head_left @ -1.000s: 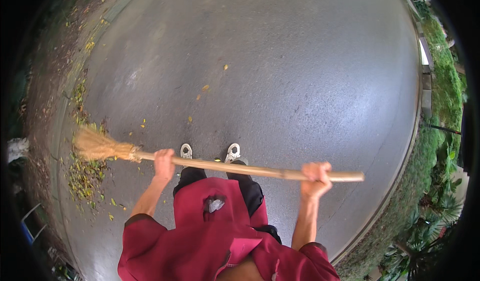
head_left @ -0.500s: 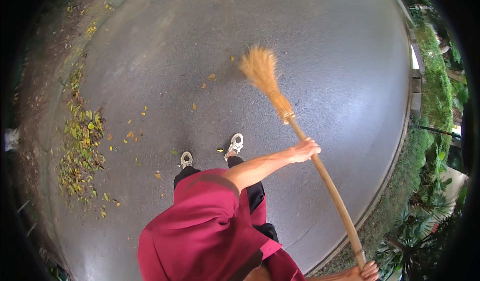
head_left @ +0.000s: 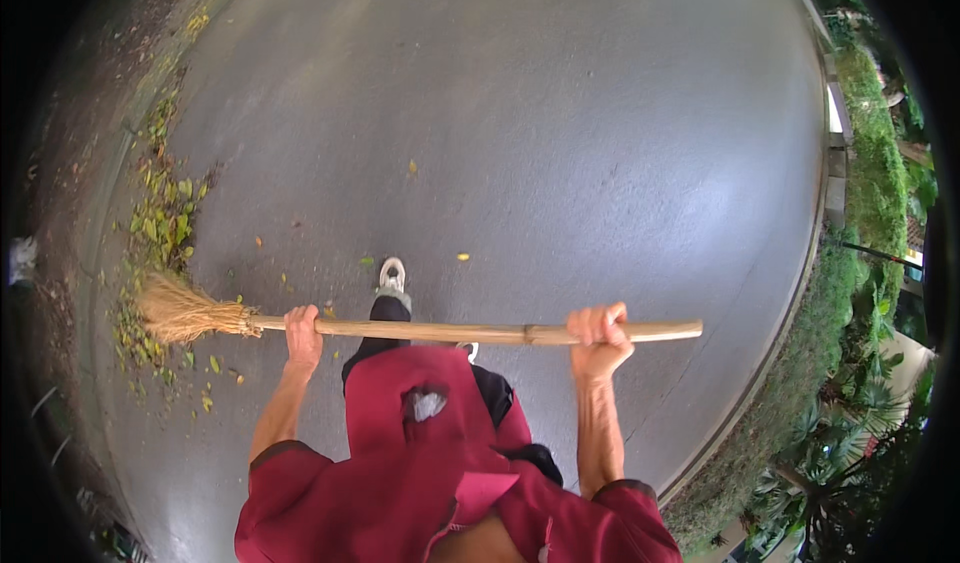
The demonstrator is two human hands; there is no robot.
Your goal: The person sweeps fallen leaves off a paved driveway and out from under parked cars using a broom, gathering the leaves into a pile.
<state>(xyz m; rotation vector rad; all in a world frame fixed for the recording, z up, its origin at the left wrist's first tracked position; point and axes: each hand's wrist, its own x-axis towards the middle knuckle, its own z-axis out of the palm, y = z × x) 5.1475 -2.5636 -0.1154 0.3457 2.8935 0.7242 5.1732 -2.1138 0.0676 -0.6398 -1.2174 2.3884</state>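
A straw broom (head_left: 450, 331) lies nearly level across the view in front of my body. My left hand (head_left: 303, 335) is wrapped round its wooden handle close to the bound neck. Toward the other end of the handle, my right hand (head_left: 599, 340) grips it in a fist, with a short length of pole sticking out beyond. The fanned straw head (head_left: 185, 310) points left and overlaps a heap of yellow and green leaves (head_left: 170, 218) along the road's left side.
Scattered single leaves, one yellow leaf (head_left: 463, 257) among them, lie on the grey asphalt (head_left: 560, 143). A kerb (head_left: 115, 163) and brown soil border the left. Grass, a hedge (head_left: 868, 143) and palm-like plants run along the right. One pale shoe (head_left: 392, 275) is ahead of me.
The broom has swung from the upper right over to the left, its head now at the leaf heap. Both hands moved with it, and the handle turned from slanting to nearly level.
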